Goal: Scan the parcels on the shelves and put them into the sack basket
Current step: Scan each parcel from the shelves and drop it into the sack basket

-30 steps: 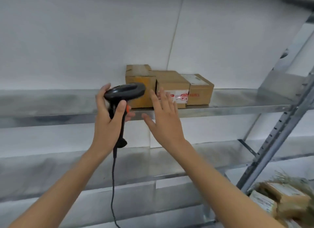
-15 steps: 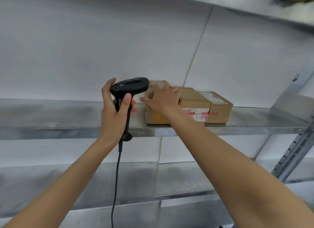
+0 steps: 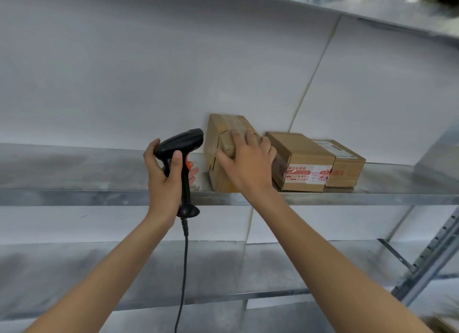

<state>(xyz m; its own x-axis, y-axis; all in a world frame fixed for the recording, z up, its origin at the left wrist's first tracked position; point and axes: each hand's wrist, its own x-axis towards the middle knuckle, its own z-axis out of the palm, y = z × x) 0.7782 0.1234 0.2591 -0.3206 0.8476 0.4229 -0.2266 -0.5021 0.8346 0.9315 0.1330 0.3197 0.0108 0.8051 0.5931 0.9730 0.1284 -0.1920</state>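
Note:
Three cardboard parcels stand in a row on a metal shelf. My right hand grips the leftmost parcel from the front, fingers over its top edge; the parcel is tilted, its top leaning toward me. The middle parcel has red and white tape on its front. The right parcel carries a white label on top. My left hand holds a black barcode scanner with an orange trigger, just left of the tilted parcel, its cable hanging down.
A lower metal shelf runs below my arms. A perforated shelf upright rises at the right. A white wall stands behind the shelves. The edge of a sack shows at the bottom right corner.
My right hand went from hovering in front of the shelf to gripping the leftmost parcel and tipping it forward. The view swung upward and left; the scanner hand held its place.

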